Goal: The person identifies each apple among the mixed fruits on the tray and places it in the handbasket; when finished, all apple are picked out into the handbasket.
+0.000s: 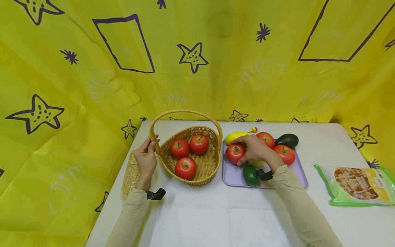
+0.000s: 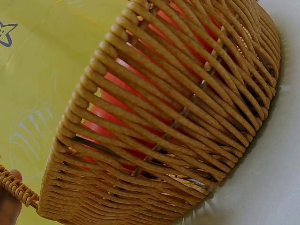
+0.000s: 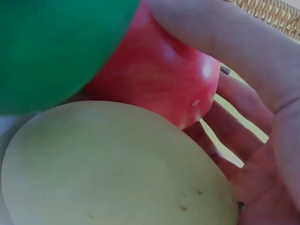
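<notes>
My left hand (image 1: 146, 159) grips the left side of the arched handle (image 1: 186, 111) of a wicker basket (image 1: 211, 163). Inside the basket are three red apples (image 1: 185, 168); their red shows through the weave in the left wrist view. My right hand (image 1: 254, 149) holds another red apple (image 1: 234, 154) at the left of a lavender tray (image 1: 232, 175), thumb on the near side, fingers around the far side. In the right wrist view, a pale green fruit (image 3: 112, 164) and a dark green fruit (image 3: 51, 47) lie close against that apple (image 3: 159, 75).
Farther back on the tray are two more red apples (image 1: 284, 155), a dark avocado (image 1: 287, 140) and a yellow fruit (image 1: 236, 138). A green-edged food packet (image 1: 358, 185) lies at the right. A clear bag of pale grains (image 1: 132, 176) lies left of the basket, partly behind my left arm.
</notes>
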The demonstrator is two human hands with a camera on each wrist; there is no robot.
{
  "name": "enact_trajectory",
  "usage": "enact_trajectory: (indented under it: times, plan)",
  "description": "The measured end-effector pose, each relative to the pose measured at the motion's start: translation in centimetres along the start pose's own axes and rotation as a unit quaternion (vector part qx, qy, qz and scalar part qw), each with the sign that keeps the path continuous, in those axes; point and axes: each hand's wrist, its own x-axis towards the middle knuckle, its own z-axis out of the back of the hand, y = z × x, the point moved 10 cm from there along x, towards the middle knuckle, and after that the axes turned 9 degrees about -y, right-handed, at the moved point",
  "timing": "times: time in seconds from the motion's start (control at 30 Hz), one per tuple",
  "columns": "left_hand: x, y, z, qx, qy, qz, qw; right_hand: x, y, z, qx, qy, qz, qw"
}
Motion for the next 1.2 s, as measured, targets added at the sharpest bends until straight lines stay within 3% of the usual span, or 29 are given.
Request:
enact_trajectory:
  times: [0.4,0.63,0.97,1.2]
  plan:
    - [0.0,0.2,0.0,0.000,0.002,-0.001,1.0000,-0.4,-0.3,1.8,0.085,-0.022,-0.031,0.9957]
    - [0.0,0.2,0.0,0.003,-0.001,0.003,1.0000,-0.6,0.3,3.3,0.102,-0.046,-0.018,0.9935]
    - [0.0,0.0,0.0,0.002,0.004,-0.006,1.0000,-0.7,-0.4,3.2,0.187,-0.046,-0.039,0.9805]
    - [0.0,0.0,0.0,-0.004,0.003,-0.002,1.0000,-0.7,0.3,3.6,0.262,-0.054,-0.010,0.9634]
